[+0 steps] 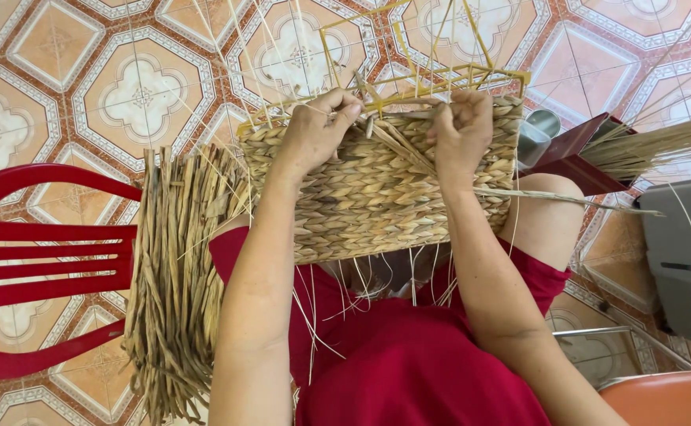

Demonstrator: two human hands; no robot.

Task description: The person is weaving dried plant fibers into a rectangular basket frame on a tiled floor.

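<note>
The half-woven basket lay across my lap, tipped over so that its woven wall faced up at me. Its long axis ran from left to right, and its open, unfinished rim pointed away from my body toward the tiled floor. The yellow wire frame stuck out past that rim, bare of weaving, with thin pale strands trailing off it.

My left hand sat at the far edge of the weave, knuckles up, wrist bent down, forearm reaching straight out from my body. Its fingers were curled closed around the frame rod and the fibres at the rim. My right hand lay at the same edge, well to the right, palm down, fingers pinched shut on a flat dried strand that slanted across the weave between my two hands. Both forearms ran nearly parallel over the basket.

A thick bundle of dried reeds hung over my left thigh, lengthwise toward me, touching the basket's left end. A red plastic chair stood just beyond it. More dried stalks lay to my right above a grey box.
</note>
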